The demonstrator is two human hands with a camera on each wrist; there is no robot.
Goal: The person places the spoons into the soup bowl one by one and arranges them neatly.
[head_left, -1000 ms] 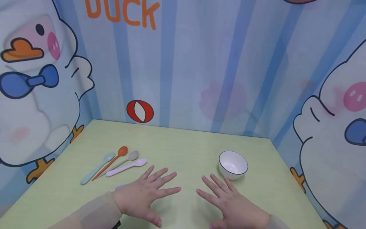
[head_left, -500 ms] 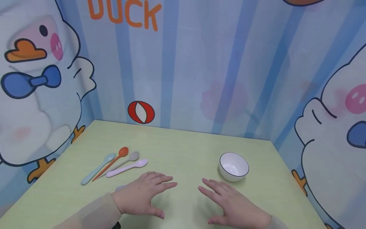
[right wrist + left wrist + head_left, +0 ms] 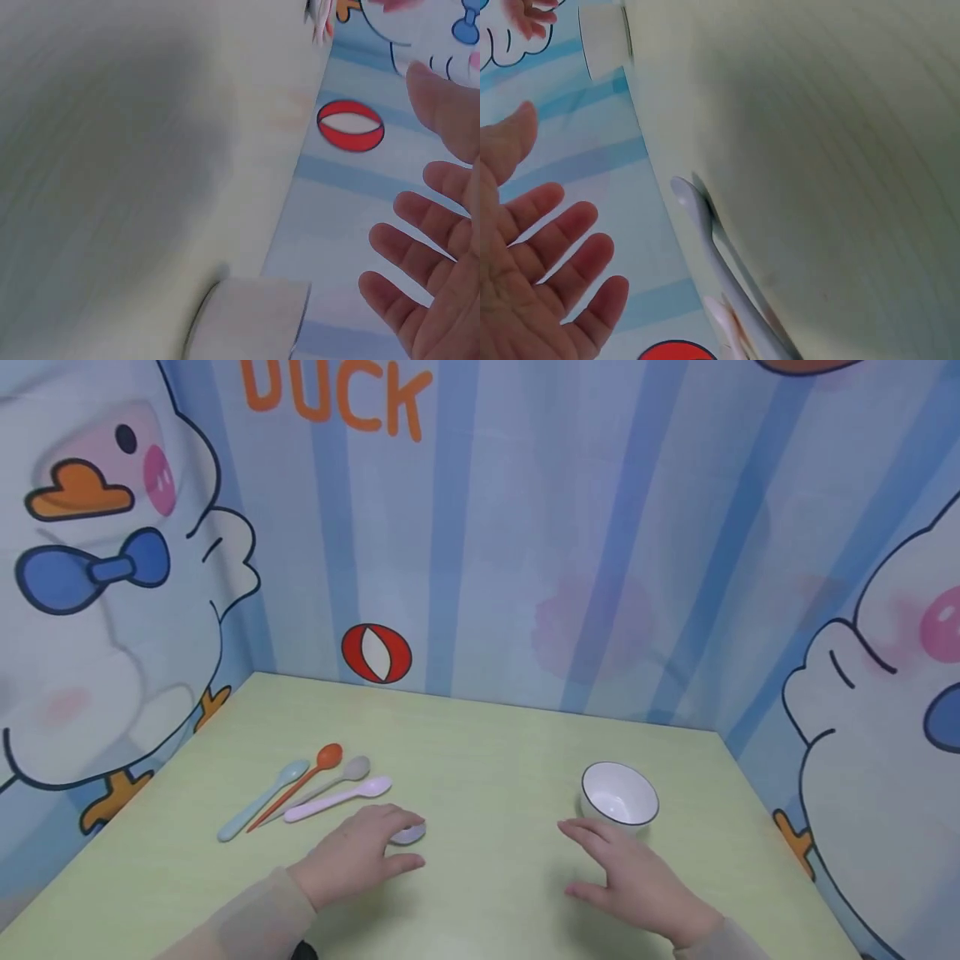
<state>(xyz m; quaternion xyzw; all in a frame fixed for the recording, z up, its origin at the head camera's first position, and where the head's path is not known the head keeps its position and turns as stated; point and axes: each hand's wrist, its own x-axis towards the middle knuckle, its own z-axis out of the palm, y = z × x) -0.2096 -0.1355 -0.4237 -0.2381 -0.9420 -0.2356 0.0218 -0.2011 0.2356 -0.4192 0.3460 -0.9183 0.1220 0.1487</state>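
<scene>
My left hand [image 3: 360,856] hovers over a greyish-lavender spoon [image 3: 408,834], whose handle it mostly hides in the head view. In the left wrist view that spoon [image 3: 731,277] lies on the table, apart from my spread, slightly bent fingers [image 3: 581,262]. Just in front of a white bowl [image 3: 619,793] with a dark rim, my right hand [image 3: 637,881] is held with thumb and fingers apart, and nothing is in it. The right wrist view has the bowl [image 3: 247,319] at the bottom, separate from the fingertips [image 3: 375,281].
Farther left on the pale green table [image 3: 487,752] lie a light blue spoon [image 3: 262,802], an orange spoon [image 3: 296,785], a grey spoon [image 3: 356,767] and a pink-lilac spoon [image 3: 337,799]. A blue striped curtain [image 3: 495,527] with cartoon ducks surrounds the table's back and sides.
Both hands have moved apart, the left leftward and the right toward the bowl. Their spread fingers have drawn closer together. The greyish-lavender spoon's head has come into sight beside the left hand.
</scene>
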